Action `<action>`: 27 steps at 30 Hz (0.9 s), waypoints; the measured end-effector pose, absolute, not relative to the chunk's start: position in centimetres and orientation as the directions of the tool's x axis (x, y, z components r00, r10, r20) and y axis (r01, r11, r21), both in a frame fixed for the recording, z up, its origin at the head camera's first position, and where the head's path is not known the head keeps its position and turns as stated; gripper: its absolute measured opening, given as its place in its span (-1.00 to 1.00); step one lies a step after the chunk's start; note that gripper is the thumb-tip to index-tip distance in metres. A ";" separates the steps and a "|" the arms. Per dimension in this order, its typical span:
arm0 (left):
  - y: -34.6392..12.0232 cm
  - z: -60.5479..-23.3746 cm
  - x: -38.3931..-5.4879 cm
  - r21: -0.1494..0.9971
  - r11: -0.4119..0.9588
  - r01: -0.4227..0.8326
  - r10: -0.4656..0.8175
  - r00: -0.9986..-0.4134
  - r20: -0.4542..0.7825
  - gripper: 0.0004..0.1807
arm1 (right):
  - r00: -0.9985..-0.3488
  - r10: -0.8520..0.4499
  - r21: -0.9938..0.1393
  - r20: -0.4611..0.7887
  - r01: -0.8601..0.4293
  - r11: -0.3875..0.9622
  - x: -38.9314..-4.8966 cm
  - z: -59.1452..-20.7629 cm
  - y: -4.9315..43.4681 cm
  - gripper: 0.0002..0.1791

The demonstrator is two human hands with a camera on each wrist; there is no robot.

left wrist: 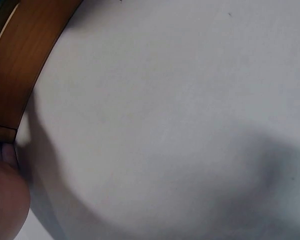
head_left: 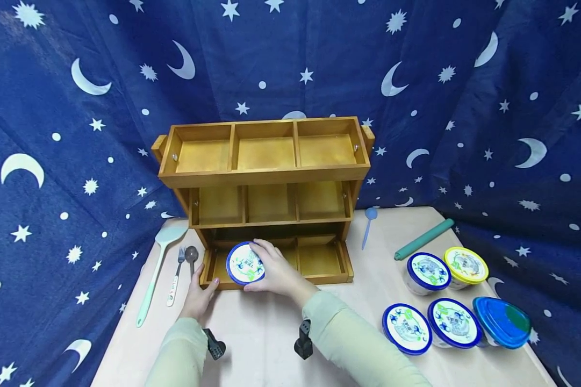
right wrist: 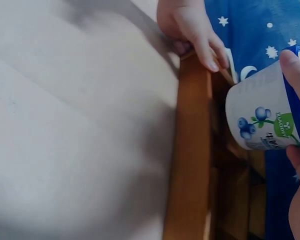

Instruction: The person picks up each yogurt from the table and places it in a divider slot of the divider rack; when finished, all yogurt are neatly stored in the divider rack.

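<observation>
Curtain [head_left: 198,97]: dark blue, with moons and stars.
Shelf [head_left: 264,176]: wooden, three tiers, on table [head_left: 256,336].
Tub [head_left: 244,263]: over lowest tier, nearer its left end.
Right hand [head_left: 277,271]: clamped around tub.
Left hand [head_left: 198,298]: grips shelf's lower left corner.
</observation>
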State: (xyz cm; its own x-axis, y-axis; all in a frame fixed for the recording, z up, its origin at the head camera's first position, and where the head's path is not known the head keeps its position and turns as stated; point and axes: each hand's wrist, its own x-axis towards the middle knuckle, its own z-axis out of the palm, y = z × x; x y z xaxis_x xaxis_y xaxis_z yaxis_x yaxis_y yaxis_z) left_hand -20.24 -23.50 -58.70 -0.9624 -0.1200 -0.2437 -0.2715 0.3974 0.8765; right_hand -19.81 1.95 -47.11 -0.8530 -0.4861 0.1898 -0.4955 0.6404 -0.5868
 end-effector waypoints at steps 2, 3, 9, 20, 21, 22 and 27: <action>-23.6 -58.6 -20.2 0.869 0.405 -0.283 -0.122 -0.959 -0.255 -0.16 | -0.859 -0.472 -0.611 0.197 -0.484 0.626 -19.8 -47.6 1.7 0.12; -23.7 -58.6 -20.2 0.867 0.409 -0.286 -0.122 -0.958 -0.258 -0.16 | -0.862 -0.466 -0.620 0.199 -0.479 0.622 -19.8 -47.8 1.5 0.12; -23.8 -58.4 -20.1 0.859 0.421 -0.292 -0.127 -0.956 -0.263 -0.15 | -0.875 -0.435 -0.638 0.212 -0.461 0.617 -20.0 -48.4 0.5 0.13; -23.5 -58.5 -20.4 0.862 0.430 -0.269 -0.135 -0.963 -0.233 -0.16 | -0.889 -0.413 -0.662 0.198 -0.432 0.612 -21.4 -49.4 -0.6 0.12; -23.5 -58.5 -20.4 0.863 0.425 -0.272 -0.134 -0.962 -0.238 -0.16 | -0.893 -0.407 -0.667 0.193 -0.423 0.613 -21.4 -49.5 -0.7 0.12; -23.4 -58.5 -20.4 0.864 0.424 -0.273 -0.135 -0.962 -0.237 -0.17 | -0.896 -0.403 -0.673 0.187 -0.415 0.612 -21.5 -49.6 -0.7 0.12; -23.2 -58.5 -20.3 0.866 0.420 -0.272 -0.148 -0.962 -0.231 -0.19 | -0.897 -0.407 -0.671 0.174 -0.411 0.617 -21.6 -50.1 -1.0 0.13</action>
